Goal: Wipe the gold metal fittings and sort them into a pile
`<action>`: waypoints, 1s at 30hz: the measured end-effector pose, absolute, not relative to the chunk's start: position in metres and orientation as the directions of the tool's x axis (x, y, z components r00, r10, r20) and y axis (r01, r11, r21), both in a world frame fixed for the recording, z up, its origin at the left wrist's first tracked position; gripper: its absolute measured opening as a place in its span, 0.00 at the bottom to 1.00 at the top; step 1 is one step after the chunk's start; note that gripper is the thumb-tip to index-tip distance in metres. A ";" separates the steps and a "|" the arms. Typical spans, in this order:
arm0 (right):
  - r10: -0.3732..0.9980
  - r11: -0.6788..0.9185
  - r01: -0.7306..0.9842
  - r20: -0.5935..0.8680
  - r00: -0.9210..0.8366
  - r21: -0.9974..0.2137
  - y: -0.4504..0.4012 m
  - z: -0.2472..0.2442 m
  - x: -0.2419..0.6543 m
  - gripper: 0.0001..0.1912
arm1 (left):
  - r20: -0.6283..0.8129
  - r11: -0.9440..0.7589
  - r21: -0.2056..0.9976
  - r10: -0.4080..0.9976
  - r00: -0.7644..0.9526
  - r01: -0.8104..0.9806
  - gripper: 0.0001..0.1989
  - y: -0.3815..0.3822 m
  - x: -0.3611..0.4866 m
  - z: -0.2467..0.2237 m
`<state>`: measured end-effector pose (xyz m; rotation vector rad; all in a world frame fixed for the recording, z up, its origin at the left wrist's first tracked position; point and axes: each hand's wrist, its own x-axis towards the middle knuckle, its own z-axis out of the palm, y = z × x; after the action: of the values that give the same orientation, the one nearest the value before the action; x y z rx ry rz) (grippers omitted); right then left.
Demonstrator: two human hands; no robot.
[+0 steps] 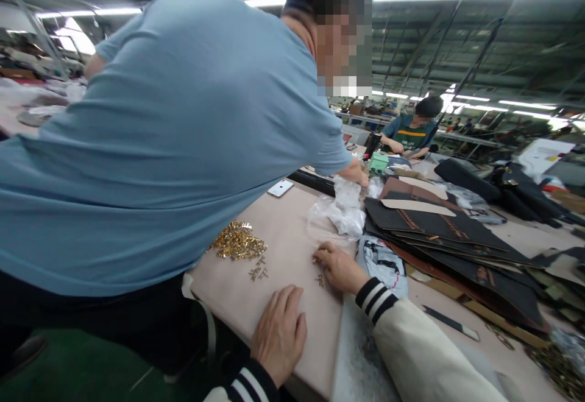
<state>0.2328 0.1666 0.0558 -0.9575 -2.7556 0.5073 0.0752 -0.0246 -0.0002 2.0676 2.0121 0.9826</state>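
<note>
My left hand [280,334] lies palm down on the near edge of the pale table [292,225], its fingers stretched out and holding nothing. Farther forward and to the right, my right hand [339,267] rests on the tabletop with its fingertips drawn together. A small glint of gold shows at those fingertips, seemingly a small gold metal fitting, mostly hidden by the fingers. Just below them lie loose gold metal fittings [319,280]. To the left is a heap of gold metal fittings [240,242], with several strays [258,271] beside it.
A person in a blue shirt [196,128] leans across the table from the left, one arm reaching toward crumpled clear plastic [345,210]. A phone [280,188] lies near that arm. Dark leather panels [439,231] are stacked at right. Another person [414,131] works farther back.
</note>
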 end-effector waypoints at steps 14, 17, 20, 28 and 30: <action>0.606 0.664 0.503 0.005 -0.795 -0.553 0.133 0.060 0.266 0.25 | 0.249 -0.171 0.686 0.969 -0.007 0.707 0.37 0.027 0.093 0.015; 0.629 0.646 0.518 0.005 -0.778 -0.560 0.132 0.060 0.268 0.18 | 0.282 -0.218 0.670 0.959 0.028 0.709 0.23 0.034 0.094 0.018; 0.635 0.644 0.529 0.001 -0.772 -0.554 0.133 0.058 0.272 0.17 | 0.295 -0.227 0.677 0.955 0.025 0.700 0.14 0.029 0.090 0.018; 0.705 0.637 0.566 0.099 -0.702 -0.524 0.144 0.054 0.265 0.24 | 0.165 -0.083 0.852 0.980 -0.113 0.517 0.09 0.013 0.078 0.024; 0.725 0.625 0.588 0.101 -0.682 -0.513 0.149 0.049 0.260 0.19 | 0.106 -0.037 0.903 0.984 -0.140 0.428 0.09 0.015 0.075 0.025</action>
<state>0.2602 0.1494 0.0490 -1.0609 -2.5517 0.6493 0.0752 0.0149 0.0249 1.5069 1.6204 1.1464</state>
